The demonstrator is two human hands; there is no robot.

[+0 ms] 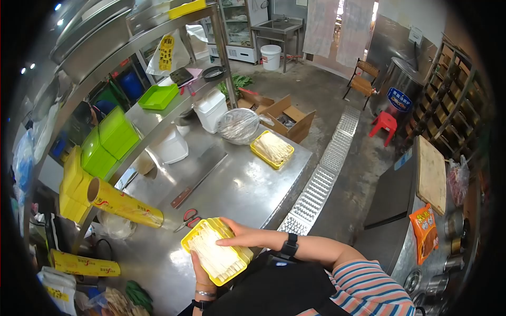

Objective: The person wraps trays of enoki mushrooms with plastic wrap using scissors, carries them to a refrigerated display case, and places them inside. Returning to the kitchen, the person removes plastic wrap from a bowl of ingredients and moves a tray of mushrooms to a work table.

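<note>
- One yellow tray [185,243], filled with pale slender strips [212,254]; we find it in both hands, above the near edge of the metal table [240,203]. What the strips are, we cannot tell.
- One right hand [235,235], gripping the tray's far side: thumb laid over onto the strips, fingers mostly hidden by the tray.
- One left hand [201,270], gripping the tray's near left side; we see the thumb along the wall and cannot tell how far the fingers reach beneath.
- Weight, as we judge it: light, easily borne by two hands.
- Stiffness: we take the tray for thin-walled and likely to bow if squeezed; the strips look soft and easily bruised or snapped.
- Slip: we expect the strips to slide lengthwise over the low rim if the tray tips, no cover being evident; the walls may be slick if damp.
- Recommended hold: we favour opposite walls with fingers spread under the base, and thumbs resting lightly, without pressing into the strips.
- Nearby, on the table: one pair of red-handled scissors [191,213], just beside the tray; one long knife [203,178], farther off; one second tray [263,160], similarly filled, near the far corner.
</note>
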